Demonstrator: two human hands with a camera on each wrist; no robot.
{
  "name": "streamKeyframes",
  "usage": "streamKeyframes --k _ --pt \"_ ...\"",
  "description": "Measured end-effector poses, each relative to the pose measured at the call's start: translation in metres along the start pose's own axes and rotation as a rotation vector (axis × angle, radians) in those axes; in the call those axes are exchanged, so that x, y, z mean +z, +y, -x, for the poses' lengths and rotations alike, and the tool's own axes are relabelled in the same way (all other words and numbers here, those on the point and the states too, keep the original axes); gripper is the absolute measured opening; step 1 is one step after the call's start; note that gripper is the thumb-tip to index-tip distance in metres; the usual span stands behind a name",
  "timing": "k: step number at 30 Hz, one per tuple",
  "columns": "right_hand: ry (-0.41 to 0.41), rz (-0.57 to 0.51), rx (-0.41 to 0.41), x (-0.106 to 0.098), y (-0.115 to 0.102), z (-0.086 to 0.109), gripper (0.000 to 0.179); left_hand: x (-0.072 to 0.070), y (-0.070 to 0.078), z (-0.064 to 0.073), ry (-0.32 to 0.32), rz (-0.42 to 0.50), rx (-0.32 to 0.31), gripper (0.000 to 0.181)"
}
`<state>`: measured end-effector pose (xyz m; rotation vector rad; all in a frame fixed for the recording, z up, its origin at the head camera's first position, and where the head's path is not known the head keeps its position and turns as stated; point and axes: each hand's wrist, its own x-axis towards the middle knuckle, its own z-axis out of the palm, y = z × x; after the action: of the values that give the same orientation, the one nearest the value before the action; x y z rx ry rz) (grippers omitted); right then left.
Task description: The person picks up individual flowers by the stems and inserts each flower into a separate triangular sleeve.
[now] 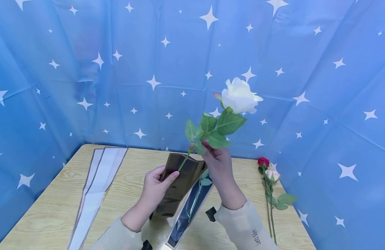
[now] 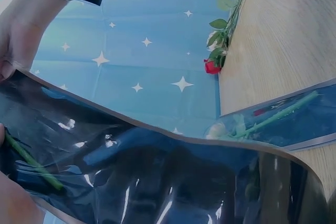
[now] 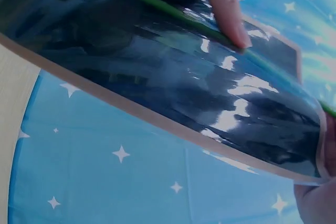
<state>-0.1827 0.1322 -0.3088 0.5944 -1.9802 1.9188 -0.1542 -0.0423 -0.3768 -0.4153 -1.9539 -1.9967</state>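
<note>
A white artificial rose (image 1: 240, 95) with green leaves leans up to the right, its stem running down inside a dark clear-fronted flower sleeve (image 1: 171, 199). My left hand (image 1: 156, 184) grips the sleeve from the left side, thumb pressing on its front over the stem (image 3: 173, 11). At the sleeve's top right corner my right hand (image 1: 220, 165) pinches the edge, just under the rose's leaves. The sleeve (image 2: 152, 171) fills much of the left wrist view, with the stem's lower end (image 2: 50, 179) showing through the film. The left hand's fingers behind the sleeve are hidden.
On the wooden table (image 1: 242, 232) lies another dark sleeve (image 1: 177, 233) with a stemmed flower inside. White sleeves (image 1: 101, 177) lie fanned at the left. A red rose (image 1: 263, 161) and a pale pink rose (image 1: 272, 174) lie at the right. A starry blue curtain (image 1: 180, 62) surrounds the table.
</note>
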Motion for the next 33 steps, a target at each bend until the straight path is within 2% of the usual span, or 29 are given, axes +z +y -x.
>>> streamKeyframes --k 5,8,11,14,17,20,24,28,33 --pt "-0.032 0.029 -0.109 0.003 0.004 0.002 0.015 0.000 -0.013 -0.003 0.025 0.002 -0.034 0.005" --pt "-0.039 0.026 -0.123 0.005 0.004 0.002 0.014 0.000 -0.020 -0.005 0.029 0.005 -0.042 0.005" --pt "-0.027 0.038 -0.089 0.005 0.003 0.003 0.016 0.001 -0.018 -0.004 0.035 0.005 -0.039 0.004" --pt "-0.013 0.036 -0.032 0.004 0.002 0.004 0.017 0.001 -0.007 -0.003 0.036 0.004 -0.033 0.004" --pt "0.011 -0.006 0.022 0.003 0.001 0.005 0.019 0.002 0.005 -0.001 0.032 0.004 -0.012 0.005" --pt "0.029 -0.054 0.047 0.002 0.000 0.005 0.022 0.003 0.009 0.000 0.034 0.003 0.011 0.005" --pt "0.003 -0.041 0.062 0.003 -0.003 0.004 0.021 0.003 -0.003 -0.001 0.041 -0.001 0.002 0.005" --pt "-0.026 -0.020 0.119 0.003 -0.004 0.004 0.020 0.001 -0.018 -0.004 0.038 -0.006 -0.011 0.005" --pt "-0.034 0.023 0.167 0.005 -0.005 0.004 0.020 0.001 -0.020 -0.004 0.042 0.013 -0.002 0.006"
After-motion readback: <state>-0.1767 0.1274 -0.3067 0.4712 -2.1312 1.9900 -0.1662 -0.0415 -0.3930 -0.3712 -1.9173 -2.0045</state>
